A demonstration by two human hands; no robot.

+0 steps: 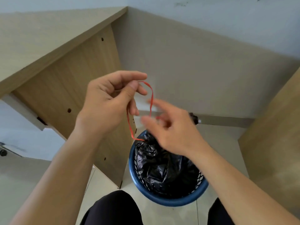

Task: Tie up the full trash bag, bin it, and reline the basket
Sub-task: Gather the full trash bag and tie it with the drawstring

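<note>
Dark knees (113,208) sit at the bottom, by a round blue basket (164,202) with net sides on the pale tile floor (100,184). Its crinkly black bag (162,168) fills it, right below both hands. A thin red string (151,98) loops up from the bag. The left hand (110,101) pinches it. The right hand (172,127) is blurry, fingers spread. Wooden counter (73,75) stands close left.

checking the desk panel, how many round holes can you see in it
4. On the panel: one near the top, one mid-left, a small pair by the left hand, one low. The arms may hide more.
</note>
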